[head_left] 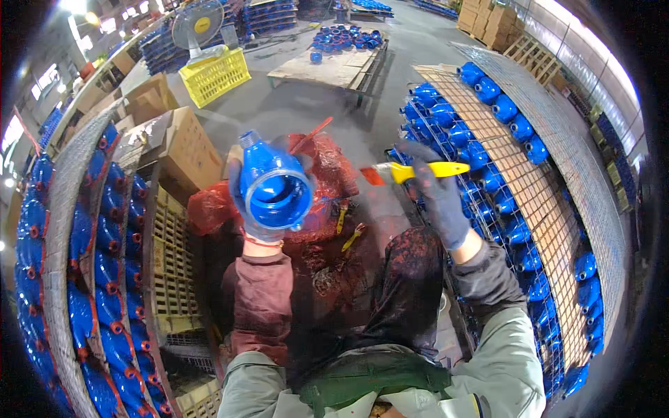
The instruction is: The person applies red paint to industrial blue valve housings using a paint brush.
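My left hand [237, 184], gloved, is wrapped round a glossy blue bell-shaped housing [282, 167] with a narrow threaded neck. Its wide round opening faces me, and the inside is blue as well. In my gloved right hand [440, 202] is a paintbrush [449, 169] with a yellow handle; its red-coated bristles point left toward the housing, apart from it. Below and between the hands sits a red-smeared work area with red plastic sheeting [331, 164]. Two more yellow-handled brushes lie there, one of them the lower brush [353, 237].
Racks of blue housings [111, 230] with red rims stand at my left. Mesh shelves [435, 115] with more blue housings rise at my right. Ahead are a cardboard box [185, 153], a yellow crate [216, 76] under a fan [198, 28], and a low table [306, 70] bearing blue parts.
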